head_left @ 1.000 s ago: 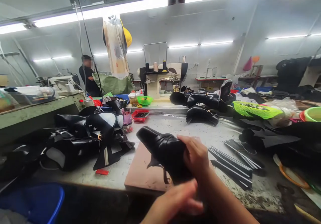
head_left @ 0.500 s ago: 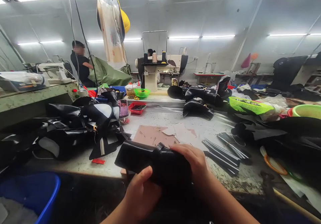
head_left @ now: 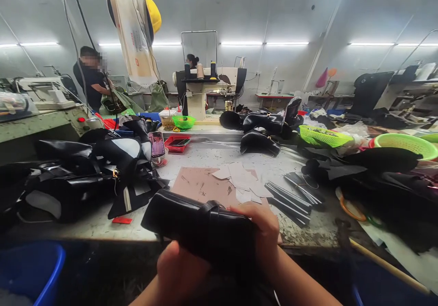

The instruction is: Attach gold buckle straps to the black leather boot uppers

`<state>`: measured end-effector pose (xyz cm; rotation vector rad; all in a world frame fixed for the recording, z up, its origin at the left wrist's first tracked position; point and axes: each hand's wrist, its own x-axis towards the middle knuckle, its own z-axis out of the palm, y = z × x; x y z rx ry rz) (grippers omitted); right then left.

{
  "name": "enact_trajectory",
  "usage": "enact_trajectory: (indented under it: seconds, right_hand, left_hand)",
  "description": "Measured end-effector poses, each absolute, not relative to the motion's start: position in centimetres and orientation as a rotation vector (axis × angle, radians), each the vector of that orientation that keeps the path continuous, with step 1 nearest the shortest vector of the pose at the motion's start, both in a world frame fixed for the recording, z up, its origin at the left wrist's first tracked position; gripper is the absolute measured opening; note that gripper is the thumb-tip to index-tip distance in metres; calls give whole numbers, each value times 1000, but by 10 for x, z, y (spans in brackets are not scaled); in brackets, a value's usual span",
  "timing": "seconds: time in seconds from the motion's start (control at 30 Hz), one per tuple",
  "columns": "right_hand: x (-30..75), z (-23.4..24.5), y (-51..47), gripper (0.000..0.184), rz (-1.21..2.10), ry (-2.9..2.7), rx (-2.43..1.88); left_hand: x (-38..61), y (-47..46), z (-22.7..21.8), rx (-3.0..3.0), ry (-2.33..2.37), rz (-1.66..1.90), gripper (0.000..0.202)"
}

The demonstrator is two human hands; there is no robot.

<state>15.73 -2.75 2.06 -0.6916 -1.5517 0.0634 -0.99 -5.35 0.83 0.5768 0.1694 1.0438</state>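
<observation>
Drawn back from the pink board (head_left: 195, 182) within the past second, a strapped black leather piece (head_left: 195, 221) is held over the near edge of a worn table (head_left: 219, 153), its length running roughly 9 to 3 o'clock. The right hand (head_left: 260, 226) is clamped on its 3 o'clock end. The left hand (head_left: 183, 267), outstretched and blurred a second ago, now grips it from 7 o'clock, partly hidden beneath. Pale scraps (head_left: 239, 182) lie across the board's 1 o'clock side. White-lined strips (head_left: 289, 205) fan out at 2 o'clock; a red tag (head_left: 122, 220) sits at 9 o'clock. Glossy black parts (head_left: 75, 160) crowd 10 o'clock, with a lit phone (head_left: 157, 145) at 11 o'clock beside a red tray (head_left: 176, 150). At 12 o'clock stands a sewing machine (head_left: 195, 102) topped with spools (head_left: 200, 71). Farther off, toward 11 o'clock, is a co-worker (head_left: 92, 75) in a dark top, near a hanging bag (head_left: 133, 45) and yellow cap (head_left: 152, 13). Strip lights (head_left: 265, 44) line the grey wall (head_left: 273, 13).
</observation>
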Motion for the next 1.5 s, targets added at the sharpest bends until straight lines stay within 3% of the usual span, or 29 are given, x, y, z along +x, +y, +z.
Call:
enact_trajectory:
  seconds: [0.07,0.2,0.5,0.73,0.97,1.17,1.4,1.5]
  right_hand:
    - [160,24,-29,14,7,-1575,-676]
    - [162,27,-32,17,-18,-1702,-575]
    - [169,23,-35,16,-255,-1841,-515]
    - [164,17,-31,26,30,-1733,-508]
    - [150,4,-35,23,14,-1605,-605]
    - [149,7,-35,4,63,-1548,-601]
    - [152,8,-31,19,112,-1622,-537]
    - [153,8,-29,15,57,-1591,-591]
  left_hand:
    - [-10,-56,6,614,276,1049,40]
    - [-7,-55,9,600,421,938,28]
    - [-6,-52,15,499,374,905,24]
    - [-1,-51,16,408,272,895,29]
    - [5,-52,12,381,182,908,26]
    - [2,-48,8,441,175,931,28]
    - [-5,-45,16,476,274,934,27]
    - [-9,-46,15,483,319,944,25]
